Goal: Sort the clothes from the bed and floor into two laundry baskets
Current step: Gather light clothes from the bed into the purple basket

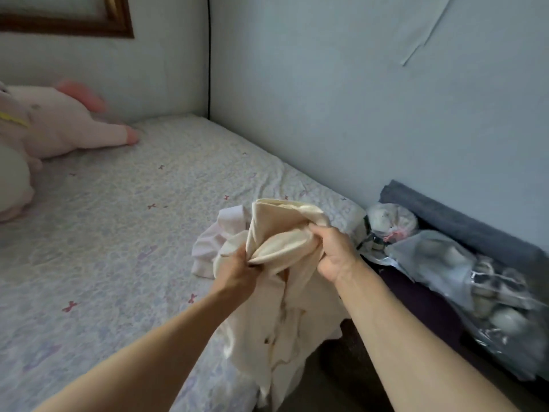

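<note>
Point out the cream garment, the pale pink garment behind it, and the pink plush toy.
cream garment (285,233), head view, on the bunched upper fold between the hands
pale pink garment (208,248), head view, on its crumpled left part
pink plush toy (59,120), head view, on its body

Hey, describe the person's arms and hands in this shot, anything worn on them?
Both forearms are bare right to the bottom edge of the frame, with no sleeves in view. The left hand and the right hand wear no gloves, and no watch, bracelet or ring shows on the visible sides. The fingertips are partly hidden.
</note>
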### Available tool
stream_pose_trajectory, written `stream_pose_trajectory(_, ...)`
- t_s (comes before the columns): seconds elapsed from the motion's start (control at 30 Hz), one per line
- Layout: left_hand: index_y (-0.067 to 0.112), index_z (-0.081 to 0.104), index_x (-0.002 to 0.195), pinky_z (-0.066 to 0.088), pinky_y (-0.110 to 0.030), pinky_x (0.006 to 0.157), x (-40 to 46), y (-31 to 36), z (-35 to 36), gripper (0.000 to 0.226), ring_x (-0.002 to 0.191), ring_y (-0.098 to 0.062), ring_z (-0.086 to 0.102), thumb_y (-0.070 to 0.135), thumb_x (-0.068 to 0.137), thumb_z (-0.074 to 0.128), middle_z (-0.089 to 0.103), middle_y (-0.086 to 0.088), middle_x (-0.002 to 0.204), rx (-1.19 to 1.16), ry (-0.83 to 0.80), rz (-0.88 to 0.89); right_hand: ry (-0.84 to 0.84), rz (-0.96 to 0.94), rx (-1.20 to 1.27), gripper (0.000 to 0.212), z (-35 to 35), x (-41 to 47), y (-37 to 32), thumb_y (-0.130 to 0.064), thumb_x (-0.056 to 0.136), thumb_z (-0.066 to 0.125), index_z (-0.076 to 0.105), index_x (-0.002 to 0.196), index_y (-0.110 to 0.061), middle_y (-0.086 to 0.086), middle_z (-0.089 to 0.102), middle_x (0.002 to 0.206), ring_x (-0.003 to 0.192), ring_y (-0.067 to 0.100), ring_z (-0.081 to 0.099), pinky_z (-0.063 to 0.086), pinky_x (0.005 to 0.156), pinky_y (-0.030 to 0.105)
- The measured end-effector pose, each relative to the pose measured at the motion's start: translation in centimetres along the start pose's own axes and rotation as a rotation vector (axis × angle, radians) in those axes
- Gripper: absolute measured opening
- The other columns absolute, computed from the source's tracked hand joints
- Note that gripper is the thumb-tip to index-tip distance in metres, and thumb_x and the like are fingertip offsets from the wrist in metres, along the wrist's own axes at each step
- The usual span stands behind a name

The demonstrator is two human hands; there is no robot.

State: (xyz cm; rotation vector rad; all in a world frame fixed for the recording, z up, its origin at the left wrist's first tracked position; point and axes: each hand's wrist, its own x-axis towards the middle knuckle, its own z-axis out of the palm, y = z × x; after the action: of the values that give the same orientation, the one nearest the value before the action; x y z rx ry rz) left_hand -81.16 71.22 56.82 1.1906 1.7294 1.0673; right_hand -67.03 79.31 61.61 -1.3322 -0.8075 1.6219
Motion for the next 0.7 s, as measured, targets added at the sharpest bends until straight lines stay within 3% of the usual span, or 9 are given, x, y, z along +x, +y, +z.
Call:
stream_pose_trajectory(0.1,0.032,0.061,0.096,0.053,-0.041,0.089,-0.4,3.3,0.5,0.026,0.096,-0.018,0.064,0.029,0.071,0.055,0.07,0.004,0.098,-0.05,-0.027,0.016,-0.064,-0.029,-0.025,0.042,-2.3,-2.3,-1.6,0.001,0.08,0.063,0.057,0.121,-0.004,0.017,0.068,0.103,0.088,0.029,0.067,0.054,0.078,0.041)
stream_pose_trajectory(0.2,0.031,0.06,0.086,0.052,-0.03,0.075,-0.8,7.4,2.1,0.014,0.088,-0.016,0.062,0.018,0.084,0.055,0.067,0.007,0.086,-0.092,-0.046,0.08,-0.15,-0.079,-0.138,0.045,-4.1,-5.4,-3.5,0.004,0.081,0.06,0.051,0.12,-0.017,0.005,0.065,0.098,0.084,0.021,0.062,0.049,0.067,0.032)
stream_pose_trajectory(0.27,0.022,0.064,0.096,0.051,-0.026,0.07,-1.0,10.2,3.1,0.021,0.087,-0.017,0.063,0.006,0.089,0.053,0.068,0.001,0.089,-0.149,-0.073,0.103,-0.162,-0.132,-0.25,0.058,-4.8,-6.8,-4.2,0.003,0.079,0.065,0.041,0.122,-0.027,-0.002,0.061,0.104,0.098,0.019,0.061,0.051,0.085,0.036)
stream_pose_trajectory(0.33,0.013,0.065,0.107,0.056,-0.033,0.079,-1.1,13.0,4.2,0.024,0.093,-0.02,0.066,0.005,0.088,0.052,0.071,-0.006,0.098,-0.192,-0.074,0.115,-0.136,-0.216,-0.379,0.073,-5.7,-7.7,-4.5,-0.008,0.075,0.075,0.034,0.133,-0.024,-0.005,0.061,0.109,0.105,0.016,0.06,0.051,0.094,0.035)
stream_pose_trajectory(0.47,0.012,0.065,0.107,0.055,-0.035,0.085,-1.5,17.6,6.0,0.02,0.095,-0.021,0.066,0.011,0.091,0.053,0.07,-0.006,0.098,-0.251,-0.048,0.132,-0.094,-0.336,-0.563,0.085,-8.3,-10.1,-5.7,-0.002,0.073,0.075,0.03,0.143,-0.023,-0.006,0.056,0.127,0.104,0.003,0.055,0.05,0.07,0.009)
stream_pose_trajectory(0.53,0.011,0.066,0.106,0.054,-0.036,0.089,-1.9,19.3,7.0,0.02,0.096,-0.022,0.066,0.014,0.091,0.053,0.071,-0.007,0.099,-0.273,-0.021,0.117,0.003,-0.423,-0.745,0.067,-9.7,-10.8,-6.1,-0.006,0.074,0.073,0.045,0.134,-0.021,-0.006,0.06,0.119,0.103,0.004,0.056,0.051,0.074,0.01)
stream_pose_trajectory(0.6,0.009,0.066,0.107,0.053,-0.035,0.09,-2.7,21.1,8.4,0.022,0.097,-0.024,0.066,0.013,0.091,0.051,0.07,-0.009,0.1,-0.324,-0.021,0.107,0.14,-0.479,-0.96,0.036,-11.5,-11.3,-6.5,-0.022,0.076,0.069,0.062,0.111,-0.016,0.002,0.065,0.108,0.104,0.017,0.06,0.052,0.087,0.029)
stream_pose_trajectory(0.7,0.005,0.067,0.104,0.051,-0.033,0.083,-4.1,23.6,10.8,0.021,0.091,-0.024,0.065,0.013,0.09,0.054,0.067,-0.009,0.092,-0.337,-0.016,0.129,0.216,-0.532,-0.995,0.011,-13.9,-12.4,-7.2,-0.02,0.079,0.064,0.063,0.08,-0.009,0.011,0.066,0.088,0.084,0.022,0.059,0.046,0.074,0.035)
